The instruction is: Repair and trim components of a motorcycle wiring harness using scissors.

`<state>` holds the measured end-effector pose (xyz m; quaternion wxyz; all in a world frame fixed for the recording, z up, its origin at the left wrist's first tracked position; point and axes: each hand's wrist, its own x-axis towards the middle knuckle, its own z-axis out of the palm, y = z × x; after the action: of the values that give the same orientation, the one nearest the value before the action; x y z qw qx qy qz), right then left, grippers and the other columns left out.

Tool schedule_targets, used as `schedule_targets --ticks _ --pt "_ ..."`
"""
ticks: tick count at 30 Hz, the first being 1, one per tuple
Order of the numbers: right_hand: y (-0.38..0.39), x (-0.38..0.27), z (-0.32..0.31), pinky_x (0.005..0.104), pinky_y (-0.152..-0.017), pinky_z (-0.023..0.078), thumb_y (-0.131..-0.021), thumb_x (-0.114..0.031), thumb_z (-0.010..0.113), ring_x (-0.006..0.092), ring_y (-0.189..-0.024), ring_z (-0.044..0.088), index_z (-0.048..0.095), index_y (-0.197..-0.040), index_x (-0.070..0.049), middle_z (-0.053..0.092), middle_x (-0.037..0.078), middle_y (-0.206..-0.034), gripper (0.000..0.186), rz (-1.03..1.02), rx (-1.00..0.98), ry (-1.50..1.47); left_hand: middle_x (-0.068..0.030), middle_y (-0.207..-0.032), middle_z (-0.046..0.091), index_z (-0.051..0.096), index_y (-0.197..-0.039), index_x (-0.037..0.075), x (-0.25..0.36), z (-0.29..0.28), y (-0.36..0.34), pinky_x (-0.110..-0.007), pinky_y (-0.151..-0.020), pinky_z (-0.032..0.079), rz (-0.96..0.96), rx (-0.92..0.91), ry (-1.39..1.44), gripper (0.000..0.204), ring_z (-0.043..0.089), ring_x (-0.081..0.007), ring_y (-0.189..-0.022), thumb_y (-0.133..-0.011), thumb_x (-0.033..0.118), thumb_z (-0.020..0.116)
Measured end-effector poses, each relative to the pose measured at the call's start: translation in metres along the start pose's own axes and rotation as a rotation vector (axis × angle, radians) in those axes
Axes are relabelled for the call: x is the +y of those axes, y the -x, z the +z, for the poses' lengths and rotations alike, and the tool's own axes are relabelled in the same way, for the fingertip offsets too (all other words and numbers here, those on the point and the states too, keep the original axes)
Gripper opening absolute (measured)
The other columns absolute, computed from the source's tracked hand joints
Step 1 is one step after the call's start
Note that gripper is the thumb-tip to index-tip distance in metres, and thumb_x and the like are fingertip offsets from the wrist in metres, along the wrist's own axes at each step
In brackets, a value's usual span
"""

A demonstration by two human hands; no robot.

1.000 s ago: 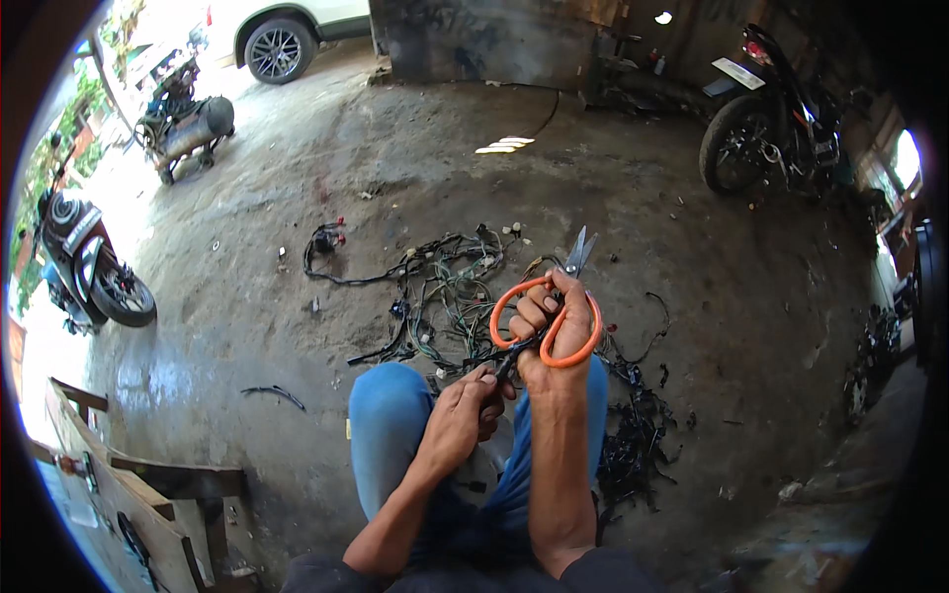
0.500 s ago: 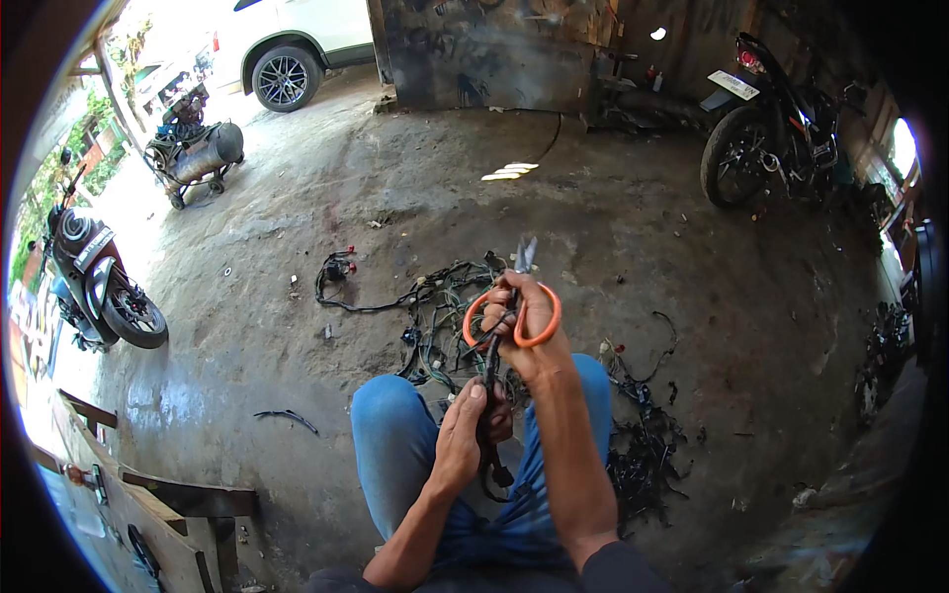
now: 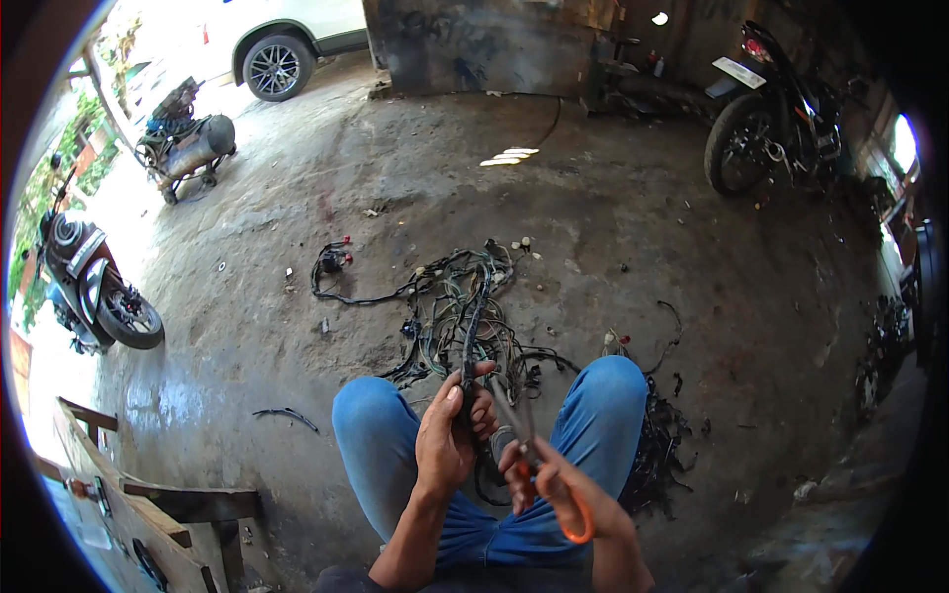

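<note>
My left hand (image 3: 447,435) is closed around a black-wrapped wiring harness (image 3: 476,331) between my knees. The harness runs forward from my fingers to a tangle of wires on the floor. In my right hand (image 3: 568,484), lower and to the right, is a pair of scissors (image 3: 583,522) with orange loop handles. Their blades point up and slightly left, spread apart, just beside the harness. Part of the harness below my left hand is hidden by my fingers.
A pile of black scraps (image 3: 657,450) lies by my right knee, and a short black strip (image 3: 287,415) on the left. Motorcycles (image 3: 109,287) stand left and far right. A wheeled compressor (image 3: 193,148) and white car (image 3: 297,30) are at the far left. A wooden bench (image 3: 188,494) is near left.
My right hand has come down and back toward me, with the scissors turned and their blades now apart. My left hand stays on the harness, slightly further left. My knees have spread wider.
</note>
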<state>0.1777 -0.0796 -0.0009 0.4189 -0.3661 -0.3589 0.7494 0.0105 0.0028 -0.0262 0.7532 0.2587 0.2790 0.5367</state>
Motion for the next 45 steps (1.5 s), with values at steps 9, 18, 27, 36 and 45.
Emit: schedule_targets --ticks 9,18,27,36,45 --pt "0.008 0.013 0.002 0.0250 -0.063 0.043 -0.101 -0.069 0.053 0.0071 -0.071 0.049 0.054 -0.125 -0.005 0.053 0.000 -0.088 0.067 0.032 -0.001 0.083 0.0048 -0.080 0.039 0.052 -0.144 -0.003 -0.008 0.013 0.011 -0.024 -0.062 0.032 0.015 0.026 -0.135 0.052 0.036 -0.0064 -0.070 -0.109 0.036 0.048" --pt "0.014 0.006 0.001 0.0224 -0.059 0.042 -0.100 -0.070 0.055 0.0055 -0.066 0.045 0.054 -0.124 -0.009 0.045 -0.004 -0.084 0.065 0.157 -0.002 -0.079 0.0047 -0.083 0.040 0.053 -0.141 -0.003 -0.009 0.018 0.014 -0.023 -0.065 0.031 -0.001 0.018 -0.196 0.048 0.036 -0.0058 -0.072 -0.110 0.033 0.047" --pt "0.014 0.000 -0.008 0.0211 -0.052 0.040 -0.097 -0.077 0.048 0.0041 -0.063 0.042 0.053 -0.117 -0.009 0.038 -0.006 -0.080 0.072 0.231 -0.109 -0.260 0.0050 -0.086 0.045 0.054 -0.141 -0.003 -0.012 0.005 0.010 -0.022 -0.065 0.031 0.030 -0.004 -0.332 0.042 0.036 -0.0044 -0.073 -0.113 0.027 0.044" --pt "0.004 0.016 -0.007 0.0203 -0.054 0.037 -0.097 -0.070 0.060 0.0034 -0.063 0.040 0.055 -0.120 -0.006 0.043 -0.005 -0.079 0.069 0.134 0.019 -0.203 0.0066 -0.085 0.046 0.056 -0.141 0.002 -0.019 0.001 0.006 -0.021 -0.065 0.032 0.060 -0.039 -0.475 0.040 0.038 -0.0026 -0.072 -0.117 0.028 0.037" --pt "0.002 0.044 0.015 0.0246 -0.062 0.040 -0.100 -0.063 0.063 0.0053 -0.073 0.048 0.060 -0.119 0.001 0.058 -0.001 -0.084 0.067 -0.162 0.330 0.208 0.0036 -0.092 0.057 0.060 -0.139 0.005 -0.028 0.013 0.016 -0.022 -0.073 0.040 0.059 0.052 -0.509 0.039 0.047 -0.0044 -0.081 -0.116 0.029 0.041"
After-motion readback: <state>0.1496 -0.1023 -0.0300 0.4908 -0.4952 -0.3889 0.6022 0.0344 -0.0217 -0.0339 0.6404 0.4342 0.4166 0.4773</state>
